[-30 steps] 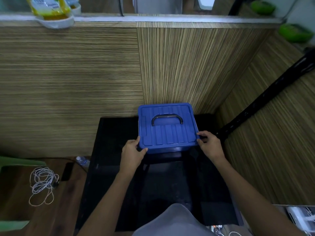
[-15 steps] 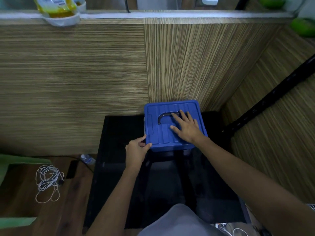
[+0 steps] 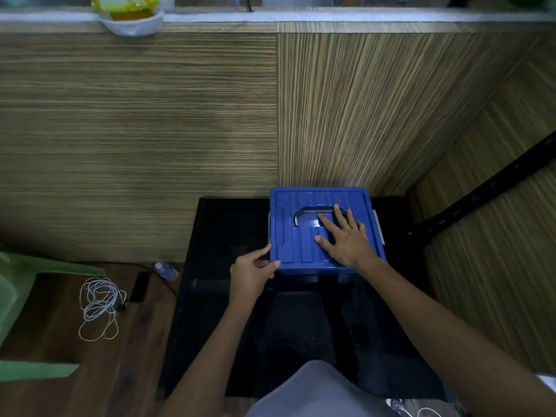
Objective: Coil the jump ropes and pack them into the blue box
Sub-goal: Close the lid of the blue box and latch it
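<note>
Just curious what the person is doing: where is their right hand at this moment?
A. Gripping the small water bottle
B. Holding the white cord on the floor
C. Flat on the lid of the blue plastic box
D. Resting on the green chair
C: the right hand lies open, palm down, on the lid of the blue plastic box, fingers by its metal handle.

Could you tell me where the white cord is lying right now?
The white cord lies on the wooden floor at lower left, left of the black table.
</note>
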